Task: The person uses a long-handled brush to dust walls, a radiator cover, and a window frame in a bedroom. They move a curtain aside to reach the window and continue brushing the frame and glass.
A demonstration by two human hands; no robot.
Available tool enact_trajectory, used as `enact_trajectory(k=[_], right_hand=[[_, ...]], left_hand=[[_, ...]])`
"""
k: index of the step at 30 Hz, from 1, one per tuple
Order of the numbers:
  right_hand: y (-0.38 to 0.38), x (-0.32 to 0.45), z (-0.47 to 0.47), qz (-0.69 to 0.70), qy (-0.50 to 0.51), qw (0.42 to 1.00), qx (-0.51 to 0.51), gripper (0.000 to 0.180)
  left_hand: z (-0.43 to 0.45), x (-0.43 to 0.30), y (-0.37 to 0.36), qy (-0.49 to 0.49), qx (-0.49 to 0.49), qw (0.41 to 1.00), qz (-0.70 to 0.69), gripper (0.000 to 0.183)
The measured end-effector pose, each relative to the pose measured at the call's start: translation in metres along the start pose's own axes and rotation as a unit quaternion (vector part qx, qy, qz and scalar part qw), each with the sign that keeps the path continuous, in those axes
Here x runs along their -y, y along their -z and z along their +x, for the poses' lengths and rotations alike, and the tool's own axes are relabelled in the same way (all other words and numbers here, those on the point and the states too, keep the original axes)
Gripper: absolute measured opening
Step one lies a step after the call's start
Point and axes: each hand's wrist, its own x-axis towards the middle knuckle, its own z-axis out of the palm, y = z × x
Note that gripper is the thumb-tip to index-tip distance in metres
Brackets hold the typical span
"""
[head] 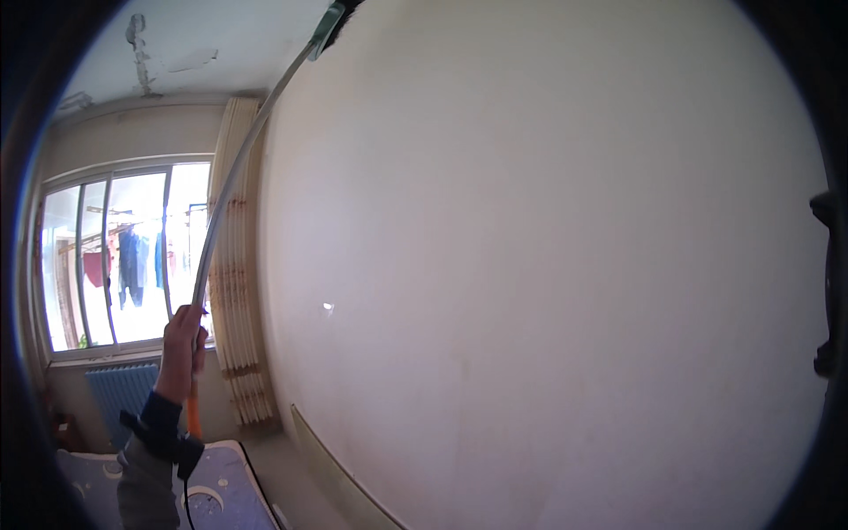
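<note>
My left hand (pixel 183 341) is raised at the left of the view, its fingers wrapped around a long metal pole (pixel 228 179). An orange part of the handle (pixel 193 414) shows below the fist. The pole leans up to the right and looks bent by the lens. At its top end a green brush head (pixel 327 30) with dark bristles is near the meeting of wall and ceiling; whether the bristles touch is unclear. A black device (pixel 175 445) with a cable is strapped over my sleeve near the wrist. My right hand is out of view.
A pale wall (pixel 530 232) fills the middle and right. The ceiling (pixel 245 33) has peeling patches. A patterned curtain (pixel 235 291) hangs beside a sliding window (pixel 139 291), above a blue radiator (pixel 122 394). Below lie a mattress (pixel 228 470) with moon patterns and a panel edge (pixel 331 457) along the wall.
</note>
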Motion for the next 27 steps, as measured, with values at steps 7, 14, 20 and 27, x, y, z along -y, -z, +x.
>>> enact_trajectory(k=[7,14,20,27], right_hand=[[-0.032,-0.035,0.009,0.151,0.026,0.988,-0.001,0.035],[-0.053,-0.054,-0.038,0.224,-0.055,0.966,-0.118,0.033],[-0.035,-0.06,-0.047,0.21,-0.143,0.966,-0.046,0.031],[-0.004,-0.025,-0.041,0.135,-0.105,0.985,-0.005,0.032]], left_hand=[[0.109,-0.041,-0.077,-0.088,0.001,0.996,-0.029,0.054],[0.132,-0.009,-0.101,-0.109,0.035,0.993,0.022,0.045],[0.093,0.071,-0.052,-0.215,0.043,0.963,0.156,0.034],[-0.014,0.15,0.02,-0.157,0.039,0.958,0.237,0.014]])
